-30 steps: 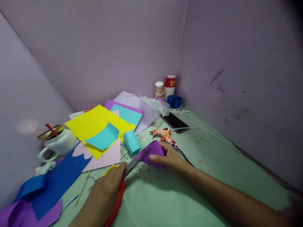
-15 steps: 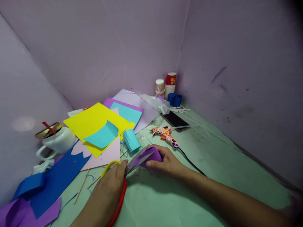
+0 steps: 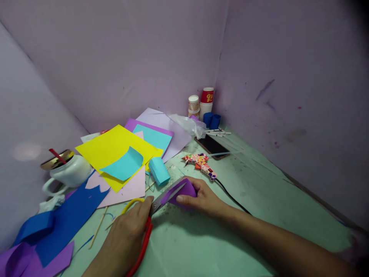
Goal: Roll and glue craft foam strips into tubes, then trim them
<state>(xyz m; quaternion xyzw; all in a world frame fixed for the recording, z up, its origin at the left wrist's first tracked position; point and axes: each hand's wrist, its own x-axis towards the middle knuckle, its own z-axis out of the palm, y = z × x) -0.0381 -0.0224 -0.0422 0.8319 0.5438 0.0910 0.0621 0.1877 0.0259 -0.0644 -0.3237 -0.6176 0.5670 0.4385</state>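
Observation:
My left hand (image 3: 127, 232) is wrapped round the yellow and red handles of a pair of scissors (image 3: 155, 206), whose blades point away to the right. Between my right hand's fingers and thumb (image 3: 203, 196) is a curled piece of purple paper (image 3: 188, 188), shaped like a short tube. The scissor blades are slightly apart and lie at the purple paper's left edge; one blade overlaps the paper. Just behind the blades stands a light-blue paper tube (image 3: 159, 172). A patterned glue gun (image 3: 203, 163) lies beyond my right hand, its black cord passing behind my right forearm.
Yellow (image 3: 115, 146), pink and blue sheets (image 3: 69, 215) overlap on the left. A white mug-like pot (image 3: 70, 171) stands by the left wall. A phone (image 3: 212, 147), a plastic bag (image 3: 188, 125), paper cups (image 3: 206, 102) and blue tubes (image 3: 215, 121) are at the back. Thin sticks (image 3: 98, 227) lie near my left hand.
The scissor blades look slightly closer together at the purple paper. My left hand has shifted a little to the left and down; my right hand has hardly moved.

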